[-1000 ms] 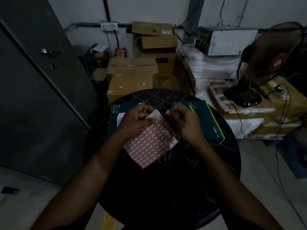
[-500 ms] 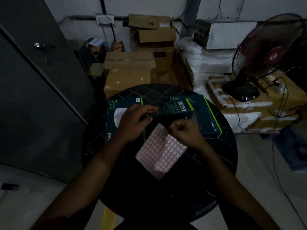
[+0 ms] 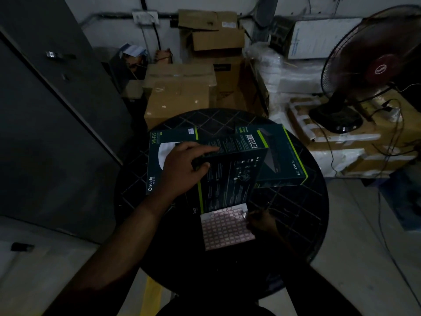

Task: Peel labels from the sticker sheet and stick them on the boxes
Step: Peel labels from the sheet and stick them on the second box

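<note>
Three dark green product boxes are on the round black table (image 3: 305, 215). An Omada Wi-Fi box (image 3: 155, 172) lies flat at the left and a switch box (image 3: 282, 156) lies at the right. Between them a third box (image 3: 230, 176) is tipped up on its near edge, printed back facing me, with my left hand (image 3: 182, 167) gripping its upper left corner. The sticker sheet (image 3: 224, 229), white with rows of red-bordered labels, lies just in front of that box. My right hand (image 3: 262, 221), very dark, pinches the sheet's upper right edge.
Brown cardboard cartons (image 3: 180, 94) are stacked behind the table. A standing fan (image 3: 373, 71) sits on wrapped cartons at the right, cables trailing down to the floor. A grey metal door (image 3: 57, 110) closes off the left side.
My left hand let go of the sheet, took the middle box and tipped it up toward me. My right hand carried the sheet down to the table's near side.
</note>
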The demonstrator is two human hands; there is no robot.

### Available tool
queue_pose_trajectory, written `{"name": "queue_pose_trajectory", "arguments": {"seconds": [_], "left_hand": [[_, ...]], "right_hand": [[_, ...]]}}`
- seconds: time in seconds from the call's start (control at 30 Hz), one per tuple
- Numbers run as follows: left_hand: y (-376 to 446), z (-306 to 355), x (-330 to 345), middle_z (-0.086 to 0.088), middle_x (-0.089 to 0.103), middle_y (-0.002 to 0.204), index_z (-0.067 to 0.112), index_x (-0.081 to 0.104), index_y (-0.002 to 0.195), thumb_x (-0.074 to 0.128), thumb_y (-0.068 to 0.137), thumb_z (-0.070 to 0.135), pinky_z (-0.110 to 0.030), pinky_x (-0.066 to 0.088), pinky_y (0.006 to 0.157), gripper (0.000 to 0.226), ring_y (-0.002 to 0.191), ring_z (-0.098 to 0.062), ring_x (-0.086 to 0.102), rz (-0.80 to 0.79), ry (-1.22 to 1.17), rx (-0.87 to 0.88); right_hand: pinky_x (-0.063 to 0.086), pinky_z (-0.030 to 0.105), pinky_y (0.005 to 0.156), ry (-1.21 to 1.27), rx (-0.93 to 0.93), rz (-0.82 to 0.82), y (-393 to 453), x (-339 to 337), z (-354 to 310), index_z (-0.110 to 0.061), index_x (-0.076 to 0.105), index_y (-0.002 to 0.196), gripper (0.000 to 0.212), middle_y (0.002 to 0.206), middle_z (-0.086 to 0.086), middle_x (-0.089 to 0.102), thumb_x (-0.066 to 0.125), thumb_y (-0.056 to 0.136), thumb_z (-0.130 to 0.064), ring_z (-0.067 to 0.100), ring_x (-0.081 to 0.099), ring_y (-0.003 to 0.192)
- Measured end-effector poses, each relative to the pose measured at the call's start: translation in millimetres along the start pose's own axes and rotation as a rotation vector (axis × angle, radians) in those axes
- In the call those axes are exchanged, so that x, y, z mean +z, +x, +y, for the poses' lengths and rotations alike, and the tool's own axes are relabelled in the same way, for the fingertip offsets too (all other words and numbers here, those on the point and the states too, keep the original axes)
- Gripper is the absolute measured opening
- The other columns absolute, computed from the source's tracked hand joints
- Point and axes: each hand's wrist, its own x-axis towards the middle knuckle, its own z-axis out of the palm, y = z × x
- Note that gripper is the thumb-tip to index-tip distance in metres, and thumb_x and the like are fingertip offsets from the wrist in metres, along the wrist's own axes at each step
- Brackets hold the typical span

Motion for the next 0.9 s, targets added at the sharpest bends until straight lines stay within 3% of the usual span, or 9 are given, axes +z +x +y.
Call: {"name": "queue_pose_trajectory", "arguments": {"seconds": [0.1,0.23,0.37,0.47,0.6,0.67,0.77,0.83,0.9], "left_hand": [[1.5,-2.2,1.0,0.016,0.06,0.11,0.036,0.067,0.121,0.075,0.082,0.019,0.004,0.026,0.085,0.043,0.105,0.008,0.044,0.019,-0.011,-0.008],[3.7,-4.9,1.7,0.019,0.065,0.121,0.031,0.071,0.117,0.082,0.077,0.022,0.0,0.029,0.091,0.043,0.106,0.007,0.05,0.026,-0.076,0.017],[3.6,-5.5,3.9,0.019,0.064,0.123,0.028,0.074,0.111,0.084,0.074,0.026,-0.001,0.027,0.092,0.039,0.105,0.008,0.05,0.027,-0.051,0.049],[5.3,-3.5,6.8,0.016,0.07,0.115,0.03,0.076,0.106,0.082,0.076,0.03,-0.001,0.025,0.092,0.031,0.103,0.004,0.054,0.042,0.004,0.059],[7.2,4.8,9.5,0.015,0.074,0.102,0.03,0.078,0.096,0.08,0.077,0.029,-0.001,0.027,0.088,0.019,0.095,0.01,0.052,0.088,0.029,0.055],[6.9,6.7,9.7,0.015,0.073,0.1,0.03,0.078,0.095,0.08,0.078,0.027,0.0,0.026,0.086,0.018,0.094,0.012,0.048,0.108,0.039,0.073],[7.4,5.9,9.3,0.015,0.073,0.098,0.032,0.077,0.098,0.078,0.079,0.026,-0.001,0.027,0.083,0.019,0.09,0.009,0.051,0.097,0.031,0.089],[8.6,5.0,8.7,0.015,0.073,0.096,0.033,0.077,0.098,0.078,0.08,0.026,-0.002,0.027,0.081,0.02,0.088,0.007,0.052,0.087,0.022,0.093],[9.9,4.0,8.8,0.015,0.073,0.096,0.033,0.077,0.098,0.078,0.079,0.027,-0.003,0.028,0.08,0.02,0.088,0.005,0.053,0.076,0.024,0.096]], "right_hand": [[0.051,0.028,0.081,-0.038,-0.122,0.078,-9.9,-7.5,-15.6,-0.022,0.073,0.093,0.017,0.089,0.002,0.075,0.061,0.096,-0.034,0.02,0.07,0.089],[0.047,0.011,0.074,0.134,-0.418,0.234,-36.5,-26.5,-58.4,-0.018,0.07,0.088,0.007,0.088,-0.009,0.074,0.066,0.094,-0.019,0.002,0.067,0.081],[0.048,0.017,0.064,0.245,-0.682,0.373,-73.2,-56.5,-109.2,-0.016,0.067,0.086,0.01,0.076,-0.007,0.069,0.065,0.095,-0.013,0.004,0.064,0.069],[0.046,0.013,0.062,0.272,-0.856,0.466,-93.9,-79.3,-146.9,-0.012,0.071,0.088,0.007,0.076,-0.01,0.068,0.067,0.094,-0.01,0.0,0.061,0.067],[0.052,0.017,0.07,-0.026,-0.998,0.493,-83.0,-93.9,-173.7,-0.013,0.076,0.098,0.009,0.091,-0.002,0.076,0.07,0.092,-0.011,0.008,0.069,0.077],[0.047,0.017,0.071,-0.168,-1.019,0.483,-75.8,-94.7,-177.9,-0.012,0.076,0.1,0.012,0.092,0.006,0.076,0.069,0.09,-0.011,0.017,0.069,0.079],[0.053,0.028,0.073,-0.338,-1.043,0.472,-69.7,-93.6,-179.7,-0.009,0.075,0.102,0.016,0.093,0.012,0.073,0.067,0.088,-0.009,0.03,0.069,0.082],[0.057,0.039,0.066,-0.449,-1.073,0.476,-65.8,-92.8,-181.3,-0.006,0.073,0.099,0.014,0.089,0.014,0.071,0.067,0.088,-0.01,0.034,0.068,0.077],[0.054,0.041,0.058,-0.564,-1.087,0.483,-63.4,-92.0,-184.6,-0.005,0.069,0.092,0.009,0.084,0.014,0.068,0.066,0.088,-0.013,0.034,0.065,0.07]]}}
